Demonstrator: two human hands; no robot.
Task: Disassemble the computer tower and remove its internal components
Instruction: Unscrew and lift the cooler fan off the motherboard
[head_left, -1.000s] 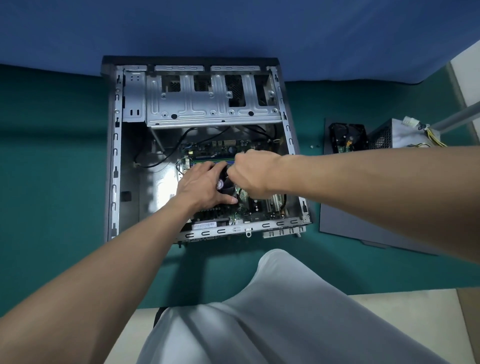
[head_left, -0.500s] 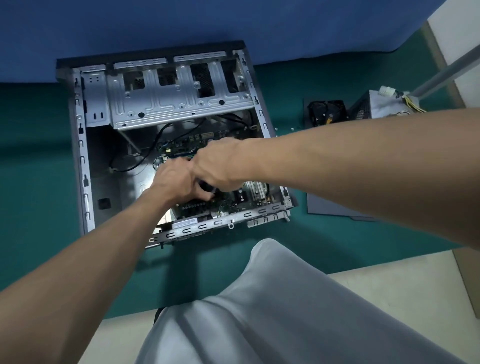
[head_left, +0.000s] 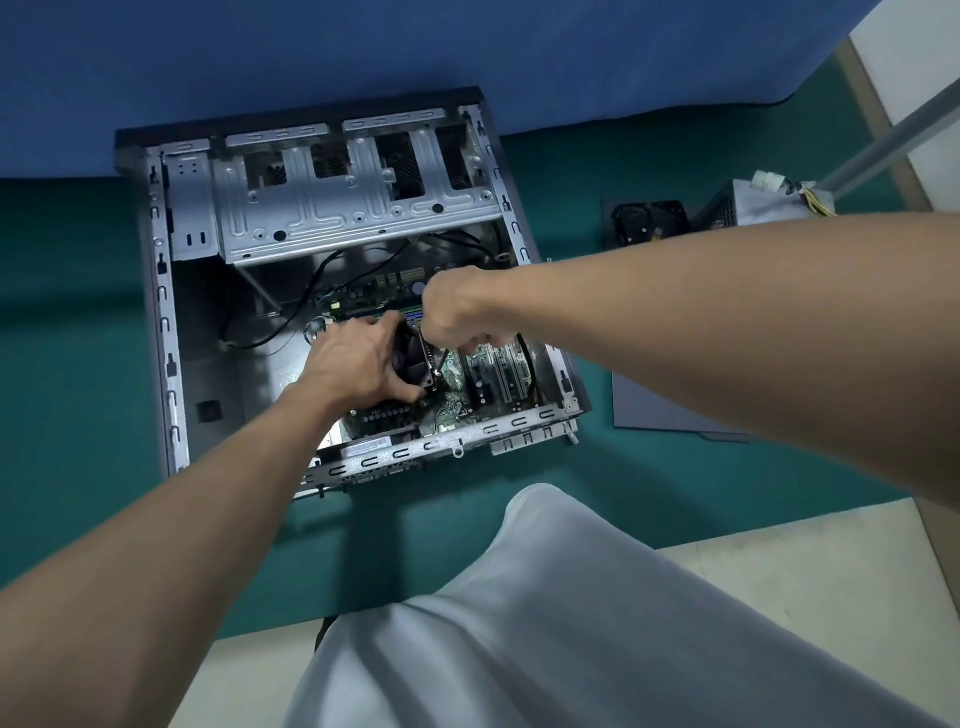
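The open computer tower (head_left: 171, 364) lies on its side on a green mat, with a bare metal drive cage (head_left: 358, 208) at its far end. The green motherboard (head_left: 452, 374) sits in the near right part of the case. A black CPU cooler with fan (head_left: 410, 358) stands tilted on edge above the board. My left hand (head_left: 353, 364) grips the cooler from the left, fingers curled round its lower side. My right hand (head_left: 457, 312) reaches in from the right with curled fingers and holds the cooler's upper right edge. Both hands hide much of the cooler.
A grey side panel (head_left: 654, 410) lies flat to the right of the case. A black fan (head_left: 649, 221) and a grey power supply (head_left: 748, 205) with loose wires sit on its far end. A metal pole (head_left: 893, 145) slants at far right. My knee (head_left: 545, 597) is in front.
The cooler has come up from lying flat under my hands to standing tilted on edge. My right hand has lifted slightly. The view has swung left and back.
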